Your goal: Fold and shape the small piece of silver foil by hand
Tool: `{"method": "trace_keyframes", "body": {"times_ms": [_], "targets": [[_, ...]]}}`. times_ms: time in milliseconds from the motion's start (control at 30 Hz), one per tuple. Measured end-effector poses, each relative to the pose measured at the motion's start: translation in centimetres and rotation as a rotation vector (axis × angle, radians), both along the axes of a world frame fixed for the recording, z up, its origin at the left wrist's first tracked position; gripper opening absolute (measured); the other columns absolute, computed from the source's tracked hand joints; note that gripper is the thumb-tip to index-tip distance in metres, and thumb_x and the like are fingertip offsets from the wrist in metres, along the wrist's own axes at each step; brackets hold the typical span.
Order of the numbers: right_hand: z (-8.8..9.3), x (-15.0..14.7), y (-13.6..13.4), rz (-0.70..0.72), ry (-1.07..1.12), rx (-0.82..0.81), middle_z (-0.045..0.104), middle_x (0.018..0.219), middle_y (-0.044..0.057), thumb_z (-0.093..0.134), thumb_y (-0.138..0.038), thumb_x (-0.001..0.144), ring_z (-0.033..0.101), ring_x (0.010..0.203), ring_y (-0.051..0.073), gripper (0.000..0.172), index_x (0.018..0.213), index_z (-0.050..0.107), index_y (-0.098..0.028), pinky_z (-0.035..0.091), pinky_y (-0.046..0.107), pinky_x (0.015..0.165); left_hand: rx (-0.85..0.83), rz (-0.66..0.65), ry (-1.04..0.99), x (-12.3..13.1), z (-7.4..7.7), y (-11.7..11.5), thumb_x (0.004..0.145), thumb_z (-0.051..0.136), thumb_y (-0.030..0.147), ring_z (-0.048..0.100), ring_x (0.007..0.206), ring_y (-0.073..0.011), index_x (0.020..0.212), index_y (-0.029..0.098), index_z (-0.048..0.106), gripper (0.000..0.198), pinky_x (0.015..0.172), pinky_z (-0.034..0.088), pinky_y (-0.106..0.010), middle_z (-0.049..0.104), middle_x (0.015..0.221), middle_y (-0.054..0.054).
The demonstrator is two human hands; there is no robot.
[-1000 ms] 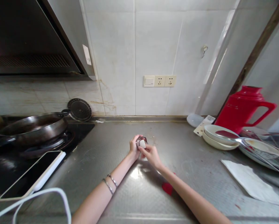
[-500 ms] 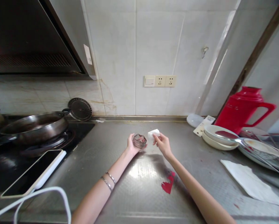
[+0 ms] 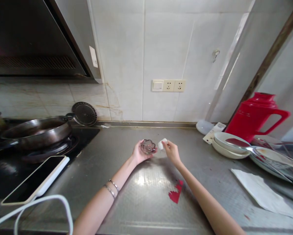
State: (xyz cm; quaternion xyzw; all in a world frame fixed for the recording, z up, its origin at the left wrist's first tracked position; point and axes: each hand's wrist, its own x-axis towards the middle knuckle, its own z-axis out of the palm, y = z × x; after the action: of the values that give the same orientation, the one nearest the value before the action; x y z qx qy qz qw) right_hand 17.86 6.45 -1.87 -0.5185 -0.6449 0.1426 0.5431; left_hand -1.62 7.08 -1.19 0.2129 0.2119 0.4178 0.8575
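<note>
A small clear glass dish [image 3: 148,147] with a scalloped rim rests in my left hand [image 3: 139,154], whose fingers curl under and around it above the counter. Just to its right, my right hand [image 3: 171,151] pinches a folded white tissue [image 3: 162,144]. A narrow gap separates the tissue from the dish. Below my hands, a torn piece of red paper [image 3: 175,193] lies on the metal counter [image 3: 126,209].
At the left are a steel pan [image 3: 38,132] on the stove, a phone [image 3: 35,179] and a white cable [image 3: 63,199]. To the right stand a red thermos [image 3: 251,116], stacked bowls [image 3: 228,147], a plate with utensils and a white napkin [image 3: 264,192].
The glass dish in my left hand has shifted slightly right and tilts a little differently. The tissue in my right hand has turned and looks more bunched, slightly lower.
</note>
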Motion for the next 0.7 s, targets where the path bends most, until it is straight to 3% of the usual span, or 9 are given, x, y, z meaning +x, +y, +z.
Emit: {"method": "trace_keyframes", "body": {"times_ms": [200, 267, 400, 467, 533, 700], "targets": [[-0.2, 0.1, 0.1, -0.011, -0.082, 0.011, 0.043, 0.048, -0.003, 0.039, -0.061, 0.086, 0.036, 0.048, 0.011, 0.055, 0.052, 0.047, -0.019, 0.026, 0.022, 0.047, -0.021, -0.127, 0.122, -0.8, 0.0, -0.7, 0.079, 0.046, 0.056, 0.068, 0.066, -0.0298, 0.098, 0.006, 0.063, 0.056, 0.046, 0.041, -0.029, 0.069, 0.092, -0.025], [-0.2, -0.1, 0.1, 0.016, -0.047, 0.005, 0.047, 0.049, -0.002, 0.044, -0.061, 0.084, 0.04, 0.049, 0.012, 0.052, 0.056, 0.051, -0.018, 0.03, 0.023, 0.048, -0.011, -0.177, 0.123, -1.0, 0.1, -1.2, 0.08, 0.045, 0.056, 0.067, 0.065, -0.0285, 0.101, 0.004, 0.063, 0.058, 0.044, 0.039, -0.027, 0.069, 0.09, -0.025], [-0.4, -0.7, -0.1, 0.128, 0.042, -0.031, 0.061, 0.066, 0.002, 0.056, -0.053, 0.079, 0.052, 0.056, 0.015, 0.043, 0.097, 0.063, -0.014, 0.041, 0.025, 0.054, 0.025, -0.22, 0.12, -0.7, 0.2, -1.9, 0.081, 0.042, 0.056, 0.066, 0.065, -0.0281, 0.101, 0.006, 0.063, 0.058, 0.044, 0.039, -0.027, 0.07, 0.089, -0.024], [-0.5, -0.9, -0.2, 0.182, 0.064, -0.063, 0.059, 0.063, -0.001, 0.059, -0.047, 0.079, 0.051, 0.053, 0.014, 0.052, 0.119, 0.056, -0.013, 0.042, 0.025, 0.053, 0.033, -0.208, 0.12, -0.5, 0.2, -2.0, 0.081, 0.043, 0.056, 0.067, 0.066, -0.0286, 0.095, 0.008, 0.064, 0.054, 0.045, 0.04, -0.027, 0.07, 0.089, -0.023], [-0.6, -0.9, -0.3, 0.249, 0.073, -0.091, 0.058, 0.062, -0.003, 0.06, -0.041, 0.079, 0.052, 0.053, 0.014, 0.057, 0.128, 0.049, -0.015, 0.045, 0.026, 0.054, 0.041, -0.199, 0.113, -0.4, 0.0, -1.9, 0.08, 0.046, 0.055, 0.067, 0.066, -0.0291, 0.092, 0.009, 0.064, 0.051, 0.046, 0.04, -0.027, 0.07, 0.088, -0.023], [-0.2, -0.9, -0.6, 0.39, 0.105, -0.116, 0.067, 0.087, 0.005, 0.06, -0.036, 0.079, 0.063, 0.076, 0.017, 0.035, 0.108, 0.058, -0.016, 0.051, 0.031, 0.071, 0.056, -0.202, 0.104, -0.4, -0.3, -1.7, 0.079, 0.047, 0.055, 0.067, 0.067, -0.0304, 0.099, 0.008, 0.064, 0.054, 0.045, 0.04, -0.027, 0.07, 0.087, -0.022]]}}
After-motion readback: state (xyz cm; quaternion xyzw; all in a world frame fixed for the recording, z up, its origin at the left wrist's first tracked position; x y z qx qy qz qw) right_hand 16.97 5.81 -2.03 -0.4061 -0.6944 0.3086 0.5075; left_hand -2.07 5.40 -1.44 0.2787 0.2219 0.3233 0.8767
